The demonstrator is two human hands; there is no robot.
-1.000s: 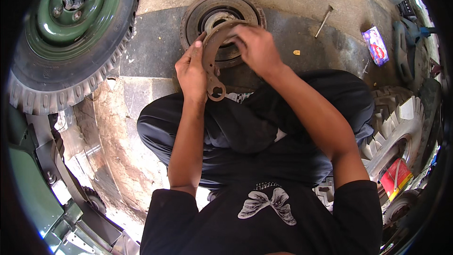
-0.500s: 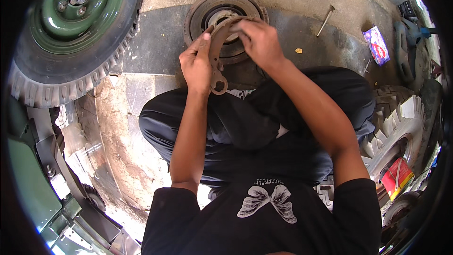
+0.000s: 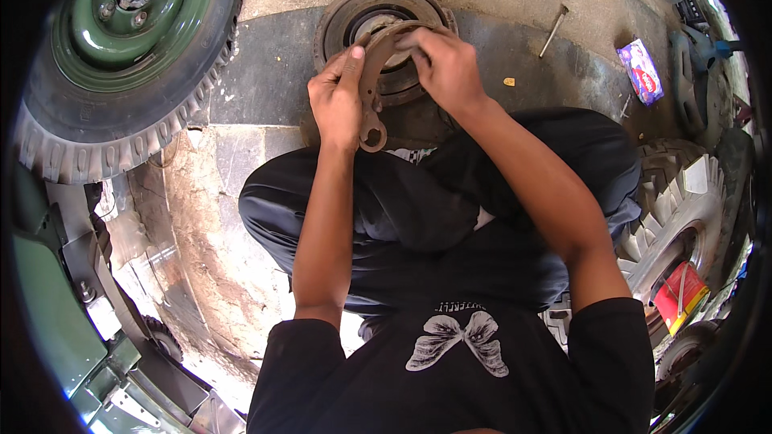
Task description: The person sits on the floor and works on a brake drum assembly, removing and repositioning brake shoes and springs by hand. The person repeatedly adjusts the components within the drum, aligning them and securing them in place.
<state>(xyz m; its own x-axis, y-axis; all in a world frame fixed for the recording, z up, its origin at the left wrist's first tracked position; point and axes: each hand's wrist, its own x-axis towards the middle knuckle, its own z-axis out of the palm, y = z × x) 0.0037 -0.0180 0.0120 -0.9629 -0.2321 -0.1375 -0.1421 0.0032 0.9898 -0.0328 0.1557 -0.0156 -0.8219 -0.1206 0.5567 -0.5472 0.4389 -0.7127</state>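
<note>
A brown, rusty, curved brake shoe point(image 3: 371, 84) is held up before me, its round-holed end pointing down toward my lap. My left hand point(image 3: 336, 106) is closed around its left side, thumb lying along the curved face. At the upper right end, my right hand point(image 3: 450, 68) has its fingers curled against the shoe; its fingertips are partly hidden, so any small thing under them cannot be seen. Beneath and beyond both hands, a round, worn brake drum point(image 3: 332, 20) lies on the dark floor slab, partly covered by the shoe and hands.
A large tyre on a green wheel point(image 3: 88, 56) stands at the far left. To the right lie a long metal bolt point(image 3: 553, 30), a purple packet point(image 3: 641, 72) and another tyre point(image 3: 675, 225) with a red and yellow container point(image 3: 680, 297). Green vehicle bodywork point(image 3: 48, 305) fills the lower left.
The brake shoe and both hands have shifted slightly away from my body. My right fingers, blurred before, have moved a little along the shoe's upper end.
</note>
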